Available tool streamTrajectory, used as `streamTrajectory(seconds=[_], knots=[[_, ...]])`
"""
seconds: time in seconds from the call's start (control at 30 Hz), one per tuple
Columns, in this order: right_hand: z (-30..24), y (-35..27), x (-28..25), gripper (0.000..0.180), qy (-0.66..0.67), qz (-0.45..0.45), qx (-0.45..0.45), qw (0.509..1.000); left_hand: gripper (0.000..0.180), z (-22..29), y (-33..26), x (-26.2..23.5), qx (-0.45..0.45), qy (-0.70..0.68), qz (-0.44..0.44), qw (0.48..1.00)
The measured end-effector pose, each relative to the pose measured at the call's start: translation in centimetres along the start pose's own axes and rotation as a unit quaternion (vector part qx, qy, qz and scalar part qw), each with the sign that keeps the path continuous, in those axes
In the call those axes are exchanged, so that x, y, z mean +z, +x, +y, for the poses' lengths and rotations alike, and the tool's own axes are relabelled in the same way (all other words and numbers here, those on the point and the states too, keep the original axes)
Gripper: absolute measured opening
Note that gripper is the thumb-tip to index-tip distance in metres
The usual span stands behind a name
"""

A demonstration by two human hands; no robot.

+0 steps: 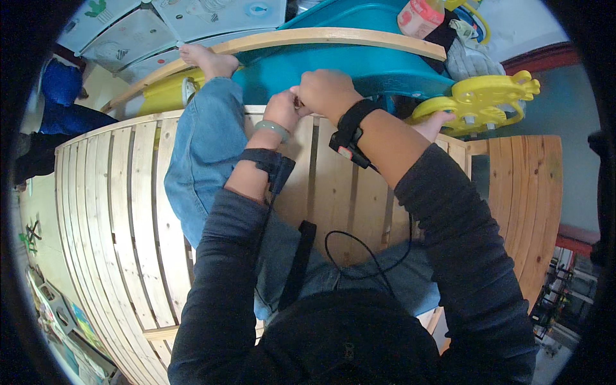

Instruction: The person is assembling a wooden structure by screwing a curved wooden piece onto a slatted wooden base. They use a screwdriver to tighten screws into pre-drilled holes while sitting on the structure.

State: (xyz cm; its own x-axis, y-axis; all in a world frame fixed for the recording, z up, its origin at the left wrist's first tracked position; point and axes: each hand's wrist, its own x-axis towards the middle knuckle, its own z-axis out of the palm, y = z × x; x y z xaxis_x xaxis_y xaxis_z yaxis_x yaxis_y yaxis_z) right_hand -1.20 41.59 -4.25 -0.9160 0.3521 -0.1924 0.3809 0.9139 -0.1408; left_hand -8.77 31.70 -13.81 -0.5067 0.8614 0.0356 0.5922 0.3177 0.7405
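My left hand and my right hand meet at the far edge of a slatted wooden bed frame. Their fingers are closed and press together at one spot by the edge board. Whatever sits between them is too small and covered to make out. A pale green bangle circles my left wrist. Each wrist also wears a black strap with a small device. Just past my hands lies a large teal plastic piece, with a long wooden rail running across it.
I sit on the slats, jeans-clad legs spread. A black cable loops over my lap. Yellow plastic parts stand at the far right, and a pink-labelled bottle behind the rail. White drawers are at the far left.
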Motion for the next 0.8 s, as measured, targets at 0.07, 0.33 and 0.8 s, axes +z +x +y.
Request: streamTrajectory(seconds=[0.07,0.33,0.8], knots=[[1.1,-0.1,-0.1,0.030,-0.031,-0.006,-0.055,0.998,0.021,0.3,-0.3,-0.4,0.112,-0.076,0.021,0.991],[0.6,-0.3,1.5,0.043,0.148,0.038,-0.177,0.972,0.027,-0.8,-0.2,-1.2,0.071,-0.059,-0.011,0.996],[-0.9,0.2,0.2,0.046,0.097,0.030,-0.008,0.995,0.030,-2.3,0.7,0.9,0.058,-0.068,0.112,0.990]])
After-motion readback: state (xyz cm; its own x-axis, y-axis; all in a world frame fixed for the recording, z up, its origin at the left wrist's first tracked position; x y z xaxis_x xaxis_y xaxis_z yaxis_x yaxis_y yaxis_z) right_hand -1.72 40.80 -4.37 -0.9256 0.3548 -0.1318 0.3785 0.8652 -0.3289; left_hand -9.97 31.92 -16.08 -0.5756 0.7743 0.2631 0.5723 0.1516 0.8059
